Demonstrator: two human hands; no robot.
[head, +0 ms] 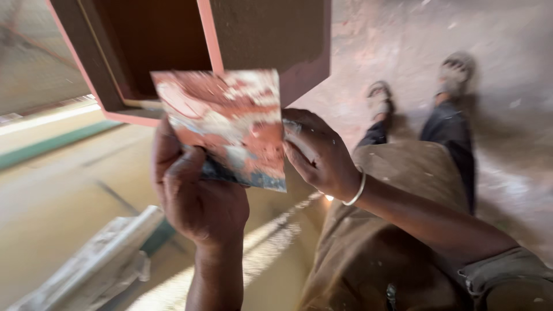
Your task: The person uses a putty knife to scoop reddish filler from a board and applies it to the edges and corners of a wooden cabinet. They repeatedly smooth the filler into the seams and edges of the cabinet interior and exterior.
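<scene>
**Both hands hold up a paint-smeared square sheet**

The thing in hand is a flat square sheet smeared with red, white and blue-grey paint [227,126]. It is held up in the air in front of the person, just below a big reddish-brown metal frame with pink edges [173,52]. The picture is blurry, so it is hard to tell if the sheet is sandpaper or a thin board.

The left hand [196,196] holds the sheet from below. Its fingers [184,167] are curled shut around the bottom left corner. The right hand [319,152] is at the right edge of the sheet. Its fingers are bent in and touch that edge, and they seem to pinch it, with a little white thing [299,147] tucked in there too. A thin silver bangle [357,193] sits on the right wrist.

The step looks like getting the sheet ready, by holding or folding it, right next to the frame. The next move seems to need a firm grip with one hand, and the sheet laid flat on the frame's painted side.

Farther out, the person's brown clothes [397,190], dark trousers [449,132] and two dusty sandals [455,72] show over a dusty red floor [507,115]. A pale, dusty wrapped bundle [103,259] lies at the lower left.
</scene>
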